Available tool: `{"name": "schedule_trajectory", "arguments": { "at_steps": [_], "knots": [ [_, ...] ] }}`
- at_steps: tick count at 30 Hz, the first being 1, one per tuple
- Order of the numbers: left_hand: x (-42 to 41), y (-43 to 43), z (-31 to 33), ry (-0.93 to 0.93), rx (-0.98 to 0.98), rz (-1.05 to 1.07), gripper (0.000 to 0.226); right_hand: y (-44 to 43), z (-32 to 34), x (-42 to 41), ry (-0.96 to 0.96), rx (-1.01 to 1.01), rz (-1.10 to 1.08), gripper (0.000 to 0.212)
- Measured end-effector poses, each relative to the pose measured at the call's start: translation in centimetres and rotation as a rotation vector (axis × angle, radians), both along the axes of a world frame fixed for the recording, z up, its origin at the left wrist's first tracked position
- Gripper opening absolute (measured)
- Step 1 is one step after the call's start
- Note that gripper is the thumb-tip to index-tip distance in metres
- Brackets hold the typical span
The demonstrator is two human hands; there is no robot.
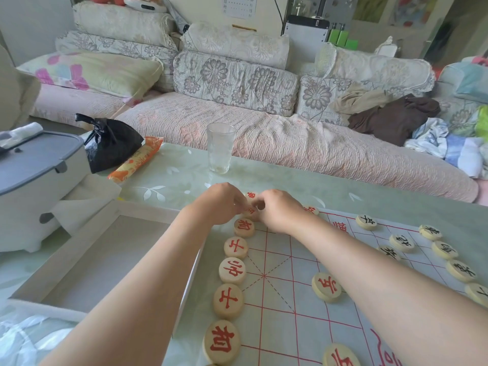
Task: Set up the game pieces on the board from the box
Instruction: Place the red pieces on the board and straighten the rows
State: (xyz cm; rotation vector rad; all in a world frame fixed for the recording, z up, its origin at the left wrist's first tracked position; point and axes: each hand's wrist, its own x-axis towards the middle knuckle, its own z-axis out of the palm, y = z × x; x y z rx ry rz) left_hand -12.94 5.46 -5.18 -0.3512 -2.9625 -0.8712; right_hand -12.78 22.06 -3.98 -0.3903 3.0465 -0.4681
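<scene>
Behind everything runs a quilted sofa [237, 133], and below it the green glass-topped table [343, 196] fills most of the frame. At left on the table lies the open white box [105, 260]; at lower centre is the paper board [285, 307] with red lines. Both forearms reach across it. Just above centre, the left hand [221, 204] has its grip pinched on a red piece [250, 211] at the row's far end. The right hand [280, 212] curls just beside it, and I cannot tell whether its grip holds anything. The likely trouble is a lowered forearm sweeping the red row [232, 270] off its points, or dragging the light board askew.
</scene>
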Motion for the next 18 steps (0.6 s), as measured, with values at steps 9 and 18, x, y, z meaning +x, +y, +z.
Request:
{"name": "schedule_trajectory", "arguments": {
  "at_steps": [9,18],
  "knots": [
    [-0.45,0.10,-0.11,0.013,-0.016,-0.008,0.044,0.68,-0.73,-0.36,0.053,-0.035,0.025,0.034],
    [-0.75,0.00,0.09,-0.007,-0.027,-0.028,0.035,0.74,-1.16,-0.82,0.060,-0.058,0.031,0.028]
  ]
}}
